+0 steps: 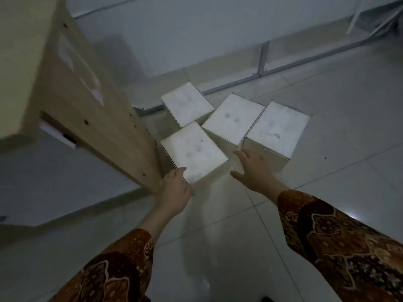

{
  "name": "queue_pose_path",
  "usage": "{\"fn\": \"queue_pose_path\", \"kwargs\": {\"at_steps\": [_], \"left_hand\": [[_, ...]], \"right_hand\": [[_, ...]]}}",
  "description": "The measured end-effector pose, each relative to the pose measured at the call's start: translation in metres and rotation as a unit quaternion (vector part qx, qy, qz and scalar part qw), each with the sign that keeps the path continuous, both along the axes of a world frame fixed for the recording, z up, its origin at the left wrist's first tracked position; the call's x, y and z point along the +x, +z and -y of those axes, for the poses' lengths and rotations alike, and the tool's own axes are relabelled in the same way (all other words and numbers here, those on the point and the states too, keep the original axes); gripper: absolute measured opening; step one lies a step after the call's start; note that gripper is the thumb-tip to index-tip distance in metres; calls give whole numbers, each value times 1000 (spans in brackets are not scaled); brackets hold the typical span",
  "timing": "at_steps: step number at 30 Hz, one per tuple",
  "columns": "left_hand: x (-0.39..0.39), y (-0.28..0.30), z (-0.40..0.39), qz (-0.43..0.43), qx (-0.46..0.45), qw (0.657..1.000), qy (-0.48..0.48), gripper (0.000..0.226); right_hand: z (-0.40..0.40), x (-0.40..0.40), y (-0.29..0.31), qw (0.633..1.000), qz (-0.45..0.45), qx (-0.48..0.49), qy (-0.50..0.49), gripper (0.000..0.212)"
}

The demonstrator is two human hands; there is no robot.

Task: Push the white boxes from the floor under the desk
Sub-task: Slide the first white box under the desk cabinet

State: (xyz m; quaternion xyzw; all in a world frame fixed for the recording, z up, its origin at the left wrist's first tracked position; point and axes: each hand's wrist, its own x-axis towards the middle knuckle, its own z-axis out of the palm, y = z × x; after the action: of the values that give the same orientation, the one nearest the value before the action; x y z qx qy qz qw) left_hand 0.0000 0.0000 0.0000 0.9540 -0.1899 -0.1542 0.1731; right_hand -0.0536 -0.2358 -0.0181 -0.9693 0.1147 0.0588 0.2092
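Observation:
Several white boxes stand close together on the tiled floor beside the wooden desk (pixel 91 101). The nearest box (pixel 194 151) sits against the desk's side panel. My left hand (pixel 174 190) rests flat against its near corner, thumb on the top edge. Behind it stand a far box (pixel 186 103), a middle box (pixel 233 117) and a right box (pixel 275 127). My right hand (pixel 250 168) is spread open in the gap between the nearest box and the right box, its fingertips at the lower front of the middle and right boxes. Both arms wear brown patterned sleeves.
A grey metal frame (pixel 261 59) runs along the floor behind the boxes, in front of a white wall panel. The desk's pale side panel slants across the left. Bare glossy tiles (pixel 327 127) spread to the right and toward me.

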Motion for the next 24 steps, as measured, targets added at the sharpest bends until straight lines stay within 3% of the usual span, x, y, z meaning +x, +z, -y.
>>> {"fn": "queue_pose_path", "kwargs": {"at_steps": [6, 13, 17, 19, 21, 24], "left_hand": [[22, -120, -5, -7, -62, 996, 67, 50], [53, -222, 1, -17, -190, 962, 197, 47], [60, -249, 5, -119, -285, 906, 290, 63], [61, -257, 9, -152, -340, 878, 300, 51], [57, -258, 11, -157, -365, 870, 290, 35], [53, -259, 10, -136, -391, 858, 304, 29]], "right_hand": [[5, 34, -110, 1000, 18, 22, 5, 59], [9, 89, -198, 974, 62, 203, -78, 52], [9, 103, -218, 950, 71, 278, -125, 47], [9, 104, -227, 946, 64, 291, -127, 44], [7, 103, -231, 946, 76, 287, -131, 40], [0, 100, -233, 951, 86, 257, -149, 44]]}}
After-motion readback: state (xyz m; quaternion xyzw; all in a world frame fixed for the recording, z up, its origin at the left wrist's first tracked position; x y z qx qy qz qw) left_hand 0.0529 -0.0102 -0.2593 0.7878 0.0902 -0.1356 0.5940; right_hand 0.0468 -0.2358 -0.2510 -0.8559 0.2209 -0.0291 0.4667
